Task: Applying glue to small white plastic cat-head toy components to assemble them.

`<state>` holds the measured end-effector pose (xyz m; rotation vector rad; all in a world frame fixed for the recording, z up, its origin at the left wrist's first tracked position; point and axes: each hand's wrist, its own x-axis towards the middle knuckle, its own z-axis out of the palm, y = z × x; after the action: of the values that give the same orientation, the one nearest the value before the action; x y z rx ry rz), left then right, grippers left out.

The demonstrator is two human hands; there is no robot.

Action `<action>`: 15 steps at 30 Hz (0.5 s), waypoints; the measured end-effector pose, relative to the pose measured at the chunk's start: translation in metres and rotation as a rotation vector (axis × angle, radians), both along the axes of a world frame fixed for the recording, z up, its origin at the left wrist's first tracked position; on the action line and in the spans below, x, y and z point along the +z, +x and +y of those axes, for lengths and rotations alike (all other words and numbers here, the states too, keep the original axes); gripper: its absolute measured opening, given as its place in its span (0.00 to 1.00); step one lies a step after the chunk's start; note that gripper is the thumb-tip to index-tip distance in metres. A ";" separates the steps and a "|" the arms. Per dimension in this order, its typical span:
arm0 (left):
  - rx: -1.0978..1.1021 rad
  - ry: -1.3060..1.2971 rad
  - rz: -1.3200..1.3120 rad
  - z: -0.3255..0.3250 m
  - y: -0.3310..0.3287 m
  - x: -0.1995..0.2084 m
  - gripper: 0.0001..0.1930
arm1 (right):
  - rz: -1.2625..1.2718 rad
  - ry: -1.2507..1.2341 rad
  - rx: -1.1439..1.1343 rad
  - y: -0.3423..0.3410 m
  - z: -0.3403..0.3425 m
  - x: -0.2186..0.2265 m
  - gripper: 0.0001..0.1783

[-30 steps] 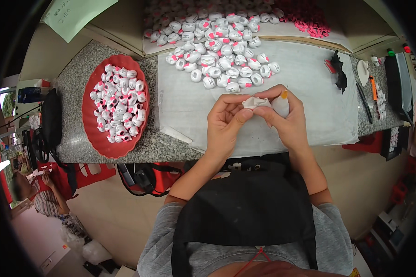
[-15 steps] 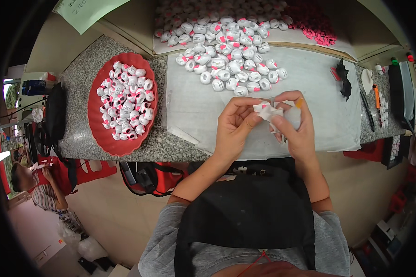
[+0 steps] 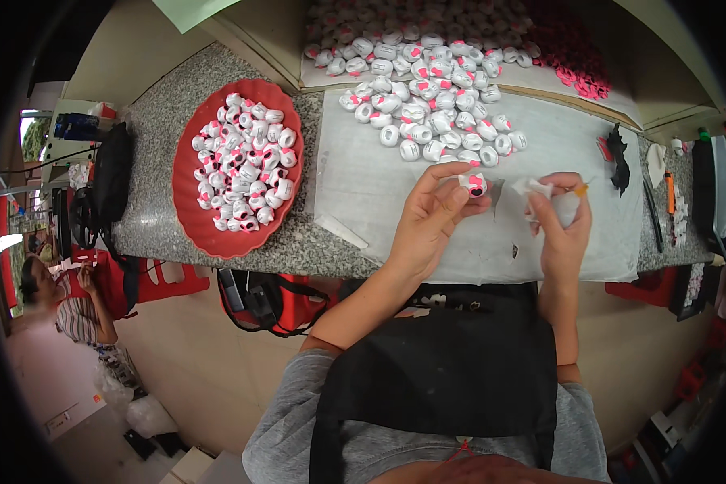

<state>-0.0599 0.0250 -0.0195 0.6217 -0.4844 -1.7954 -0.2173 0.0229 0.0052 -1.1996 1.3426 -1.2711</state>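
Now, label by label:
Left hand [image 3: 431, 218]: a small white piece with a pink and black mark [image 3: 473, 185] is pinched between thumb and fingertips, turned up toward the camera so its marked face can be seen.
Right hand [image 3: 558, 230]: closed around a crumpled white scrap [image 3: 538, 191] and a thin orange-tipped tool [image 3: 579, 189]; both are kept close to the piece, right of centre, so that it is within reach.
White sheet [image 3: 363, 177]: spread over the counter at centre, so that the work is kept off the stone.
Loose pile [image 3: 427, 105]: like pieces are heaped at upper centre, just beyond the hands.
Red tray [image 3: 187, 211]: set at the left of the frame, well apart from the pile, filled with pieces kept separate.
Black scrap [image 3: 618, 153]: laid aside at the right.
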 end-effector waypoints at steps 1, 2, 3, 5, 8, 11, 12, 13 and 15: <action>0.013 -0.004 -0.007 0.000 0.002 0.002 0.11 | 0.018 -0.023 -0.060 -0.009 0.000 0.001 0.09; -0.002 0.026 0.020 0.001 0.006 0.004 0.11 | 0.032 -0.045 -0.112 -0.018 -0.002 -0.001 0.07; -0.013 0.056 0.046 0.002 0.009 0.005 0.10 | 0.131 -0.073 -0.132 -0.029 -0.005 -0.002 0.05; 0.035 -0.012 -0.022 0.007 0.018 0.005 0.10 | 0.309 -0.140 -0.186 -0.046 -0.008 -0.005 0.04; 0.139 -0.111 -0.204 0.013 0.044 0.015 0.09 | 0.359 -0.163 -0.187 -0.063 -0.006 -0.009 0.06; 0.492 -0.349 -0.613 0.017 0.089 0.030 0.10 | 0.426 -0.069 -0.266 -0.070 -0.006 -0.016 0.08; 0.618 -0.365 -0.733 0.018 0.107 0.038 0.09 | 0.412 -0.071 -0.249 -0.070 -0.008 -0.020 0.08; 0.690 -0.358 -0.973 0.016 0.124 0.043 0.10 | 0.426 -0.066 -0.272 -0.070 -0.008 -0.019 0.09; 0.836 -0.459 -1.710 0.016 0.153 0.046 0.11 | 0.446 -0.105 -0.273 -0.051 -0.009 -0.004 0.15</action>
<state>0.0936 0.0409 0.0261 1.6149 -1.3959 0.0093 -0.2678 0.0138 0.0010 -1.4706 1.8311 -1.3221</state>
